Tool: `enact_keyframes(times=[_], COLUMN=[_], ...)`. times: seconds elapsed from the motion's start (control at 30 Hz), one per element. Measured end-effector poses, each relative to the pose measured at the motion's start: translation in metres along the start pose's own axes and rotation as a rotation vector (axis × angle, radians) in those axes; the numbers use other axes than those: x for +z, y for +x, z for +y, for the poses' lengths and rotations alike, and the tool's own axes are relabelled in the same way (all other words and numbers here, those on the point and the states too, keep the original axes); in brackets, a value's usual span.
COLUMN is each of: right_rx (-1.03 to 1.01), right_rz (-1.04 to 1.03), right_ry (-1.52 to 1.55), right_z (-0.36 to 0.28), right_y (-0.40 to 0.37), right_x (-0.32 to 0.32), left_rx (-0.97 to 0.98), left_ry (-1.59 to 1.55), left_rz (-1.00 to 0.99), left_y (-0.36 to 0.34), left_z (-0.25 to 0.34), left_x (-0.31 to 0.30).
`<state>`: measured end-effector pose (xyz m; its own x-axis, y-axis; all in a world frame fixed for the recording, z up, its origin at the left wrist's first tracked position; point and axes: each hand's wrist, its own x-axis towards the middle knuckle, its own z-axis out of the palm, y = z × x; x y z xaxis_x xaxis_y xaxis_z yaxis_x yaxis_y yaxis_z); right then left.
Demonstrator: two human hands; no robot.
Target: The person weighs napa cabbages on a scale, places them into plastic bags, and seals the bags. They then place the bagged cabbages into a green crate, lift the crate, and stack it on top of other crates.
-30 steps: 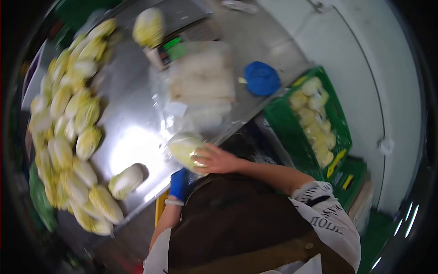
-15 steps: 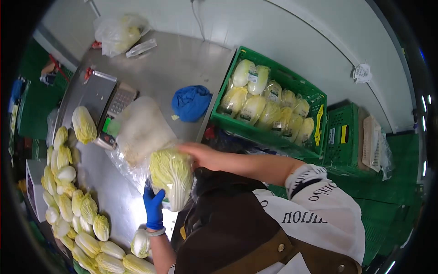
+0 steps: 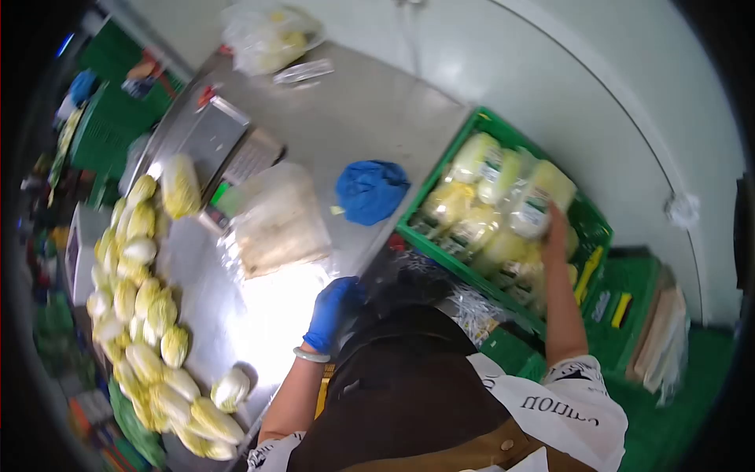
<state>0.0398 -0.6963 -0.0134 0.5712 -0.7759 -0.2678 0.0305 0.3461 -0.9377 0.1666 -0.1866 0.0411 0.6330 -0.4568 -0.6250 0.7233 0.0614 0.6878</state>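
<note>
My right hand (image 3: 555, 232), bare, is over the green crate and gripping a wrapped napa cabbage (image 3: 543, 193) that bears a label. The cabbage lies on top of other packed cabbages (image 3: 472, 224) in the crate. My left hand (image 3: 334, 311), in a blue glove, hovers at the front edge of the steel table with its fingers extended and nothing visible in it. In front of it, a stack of clear plastic bags (image 3: 283, 220) lies on the table. Part of the right fingers is hidden behind the cabbage.
Loose napa cabbages (image 3: 145, 307) are heaped along the table's left side. A scale (image 3: 220, 141) with a keypad, a crumpled blue cloth or bag (image 3: 372, 192) and a bagged cabbage (image 3: 271, 39) are on the table. The green crate (image 3: 440, 248) adjoins the table; another crate (image 3: 617, 315) stands beyond it.
My right hand has carried the wrapped cabbage from in front of my body to the crate. My left hand has let go of it. The view has turned.
</note>
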Motion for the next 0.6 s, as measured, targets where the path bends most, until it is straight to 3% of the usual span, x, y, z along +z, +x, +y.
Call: enact_keyframes(times=[0.03,0.07,0.2,0.23,0.27,0.37,0.5,0.53,0.6], right_rx=[0.08,0.058,0.251,0.226,0.295,-0.733,-0.871,-0.954,-0.801], right_rz=[0.109,0.074,-0.046,-0.006,-0.059,0.155,-0.404,-0.557,-0.805], right_ry=[-0.046,-0.006,-0.963,-0.983,-1.457,-1.817,-1.212,-1.066,-0.98], right_z=[-0.009,0.003,0.018,0.027,0.001,-0.028,0.014,0.029,0.032], right_y=[0.01,0.024,0.084,0.097,0.1,0.036,-0.019,-0.044,-0.108], right_x=[0.005,-0.008,-0.019,-0.027,-0.014,0.061,0.174,0.214,0.308], left_rx=[-0.015,-0.036,-0.167,-0.151,-0.15,-0.013,0.337,0.382,0.45], left_ry=[0.005,0.006,-0.029,-0.069,-0.076,-0.14,-0.006,0.009,0.109], left_rz=[0.118,0.227,0.453,0.474,0.47,0.536,0.574,0.693,0.76], left_y=[0.001,0.001,0.018,0.027,0.04,0.071,-0.004,-0.031,-0.072], left_z=[-0.012,-0.021,0.0,0.006,0.01,-0.008,-0.003,0.004,-0.001], left_x=[-0.021,-0.036,-0.078,-0.087,-0.098,-0.137,-0.153,-0.15,-0.174])
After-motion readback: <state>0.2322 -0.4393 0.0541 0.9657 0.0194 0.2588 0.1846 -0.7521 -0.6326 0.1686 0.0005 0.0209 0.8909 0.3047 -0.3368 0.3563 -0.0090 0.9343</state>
